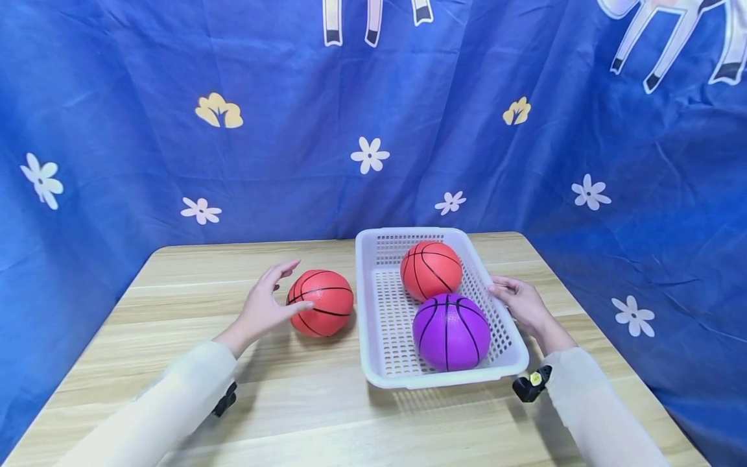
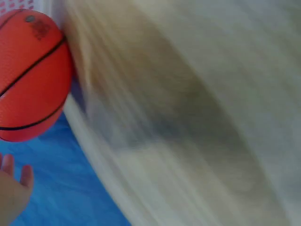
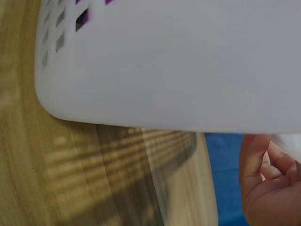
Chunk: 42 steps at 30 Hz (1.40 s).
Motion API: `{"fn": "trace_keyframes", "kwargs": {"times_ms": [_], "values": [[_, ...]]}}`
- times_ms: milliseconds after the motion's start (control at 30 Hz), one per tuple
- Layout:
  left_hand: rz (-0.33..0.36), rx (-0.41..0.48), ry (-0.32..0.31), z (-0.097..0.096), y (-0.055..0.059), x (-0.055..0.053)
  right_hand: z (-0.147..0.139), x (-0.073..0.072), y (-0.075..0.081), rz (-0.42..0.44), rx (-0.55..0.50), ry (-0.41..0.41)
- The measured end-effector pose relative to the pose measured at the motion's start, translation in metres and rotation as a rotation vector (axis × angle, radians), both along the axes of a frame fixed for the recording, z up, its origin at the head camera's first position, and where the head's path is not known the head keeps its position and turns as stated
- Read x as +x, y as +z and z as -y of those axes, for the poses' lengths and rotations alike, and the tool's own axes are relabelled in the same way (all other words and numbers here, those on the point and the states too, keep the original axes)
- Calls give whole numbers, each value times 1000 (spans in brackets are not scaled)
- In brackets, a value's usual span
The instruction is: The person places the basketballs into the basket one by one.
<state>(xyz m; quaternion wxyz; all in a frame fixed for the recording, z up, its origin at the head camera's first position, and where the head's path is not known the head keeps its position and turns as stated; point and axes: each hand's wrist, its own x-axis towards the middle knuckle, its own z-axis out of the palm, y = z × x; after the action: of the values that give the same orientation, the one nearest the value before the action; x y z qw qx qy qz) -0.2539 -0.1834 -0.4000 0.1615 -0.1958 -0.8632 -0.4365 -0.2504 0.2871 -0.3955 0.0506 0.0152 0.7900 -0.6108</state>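
Observation:
An orange-red basketball (image 1: 321, 303) with black lines lies on the table, just left of a white plastic basket (image 1: 373, 373). My left hand (image 1: 265, 310) is beside that ball with fingers spread and thumb overlapping its front in the head view. A gap shows between the fingertips and the ball (image 2: 33, 75) in the left wrist view. Inside the basket are a second orange-red basketball (image 1: 430, 269) and, nearer me, a purple basketball (image 1: 452, 333). My right hand (image 1: 522, 305) holds the basket's right rim; in the right wrist view its fingers (image 3: 254, 157) bend up at the rim.
The wooden table (image 1: 303, 415) runs back to a blue cloth backdrop (image 1: 280, 143) printed with flowers and animal legs. Blue cloth also hangs along both sides. A small black device (image 1: 531, 384) is worn at the right wrist.

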Motion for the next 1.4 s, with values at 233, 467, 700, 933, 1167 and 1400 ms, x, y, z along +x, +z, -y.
{"fn": "trace_keyframes", "kwargs": {"times_ms": [233, 467, 700, 933, 1167, 1400], "values": [[119, 56, -76, -1, -2, 16, 0, 0, -1, -7, -5, -4], [160, 103, -98, -6, -6, 22, 0, 1, 1, -16, -6, -1], [175, 95, -68, 0, -29, 8, 0, 1, 1, -22, -17, 0], [158, 79, -26, -1, -29, 4, 0, 0, -2, -28, -20, -2], [168, 107, -33, -1, -26, 3, -1, -1, -4, -27, -11, -10], [163, 149, -38, -2, -7, 6, -2, -1, -3, -32, -16, -6]]}}
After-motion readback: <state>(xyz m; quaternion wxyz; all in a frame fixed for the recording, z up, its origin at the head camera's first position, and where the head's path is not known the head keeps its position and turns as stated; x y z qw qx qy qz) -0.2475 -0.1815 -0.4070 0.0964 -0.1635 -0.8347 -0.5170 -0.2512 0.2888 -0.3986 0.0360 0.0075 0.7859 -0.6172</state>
